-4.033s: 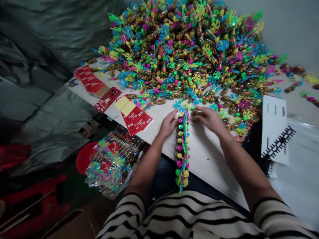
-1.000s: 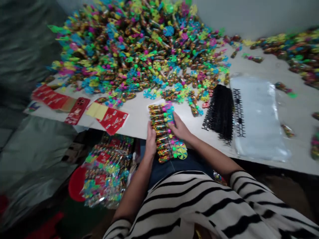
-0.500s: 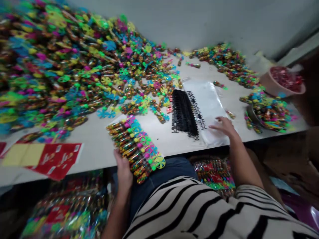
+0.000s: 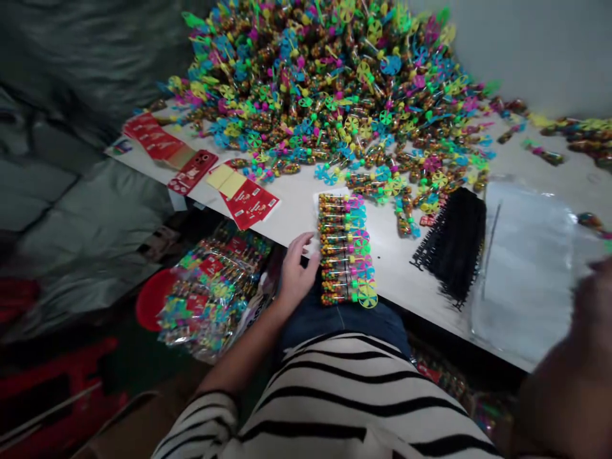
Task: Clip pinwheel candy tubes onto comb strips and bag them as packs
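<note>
One flat row of candy tubes (image 4: pixel 343 250) with pinwheel tops lies on the white table (image 4: pixel 296 220), its near end at the table edge above the lap. Left hand (image 4: pixel 296 273) sits against the row's left side, fingers loosely spread and touching the tubes, not closed around anything. Right hand (image 4: pixel 593 299) is a blur at the right edge, near the clear plastic bags (image 4: pixel 526 268); can't tell its grip. Black strips pile (image 4: pixel 454 245) lies between row and bags. Big heap of loose candy toys (image 4: pixel 335 83) behind. Red cards (image 4: pixel 249 203) and red phone (image 4: pixel 192 171) to the left. Bagged packs (image 4: pixel 210 287) below the table.
</note>
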Demonstrator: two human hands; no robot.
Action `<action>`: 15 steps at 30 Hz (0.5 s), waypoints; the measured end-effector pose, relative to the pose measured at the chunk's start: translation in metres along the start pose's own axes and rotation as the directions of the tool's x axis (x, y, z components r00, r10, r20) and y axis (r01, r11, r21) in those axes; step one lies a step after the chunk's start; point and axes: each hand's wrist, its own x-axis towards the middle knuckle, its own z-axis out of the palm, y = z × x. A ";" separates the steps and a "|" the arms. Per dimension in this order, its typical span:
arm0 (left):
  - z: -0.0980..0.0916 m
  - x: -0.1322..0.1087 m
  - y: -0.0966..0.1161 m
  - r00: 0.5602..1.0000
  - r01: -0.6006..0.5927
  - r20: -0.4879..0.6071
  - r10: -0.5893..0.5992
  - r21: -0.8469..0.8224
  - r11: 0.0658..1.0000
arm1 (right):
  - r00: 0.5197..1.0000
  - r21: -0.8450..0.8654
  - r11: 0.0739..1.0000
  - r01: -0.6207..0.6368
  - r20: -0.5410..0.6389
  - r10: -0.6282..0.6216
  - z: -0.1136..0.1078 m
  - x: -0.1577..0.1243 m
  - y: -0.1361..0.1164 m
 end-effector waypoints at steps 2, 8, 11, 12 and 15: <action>0.014 0.011 0.023 0.978 -0.165 0.129 0.165 -0.009 0.986 | 1.000 0.260 0.965 0.015 0.014 -0.020 0.004 -0.009 -0.068; 0.039 0.042 0.060 0.861 -0.453 0.258 0.437 0.003 0.891 | 0.576 0.759 0.556 0.338 0.300 -0.760 0.016 -0.050 -0.229; 0.018 0.058 0.054 0.902 -0.416 0.168 0.397 0.104 0.903 | 0.455 0.666 0.541 0.514 0.324 -0.830 0.006 -0.046 -0.234; 0.008 0.063 0.051 0.910 -0.401 0.164 0.380 0.129 0.907 | 0.422 0.636 0.506 0.583 0.295 -0.857 0.004 -0.040 -0.231; -0.022 0.075 0.043 0.944 -0.331 0.084 0.320 0.195 0.923 | 0.308 0.635 0.348 0.690 0.177 -0.935 0.010 -0.011 -0.231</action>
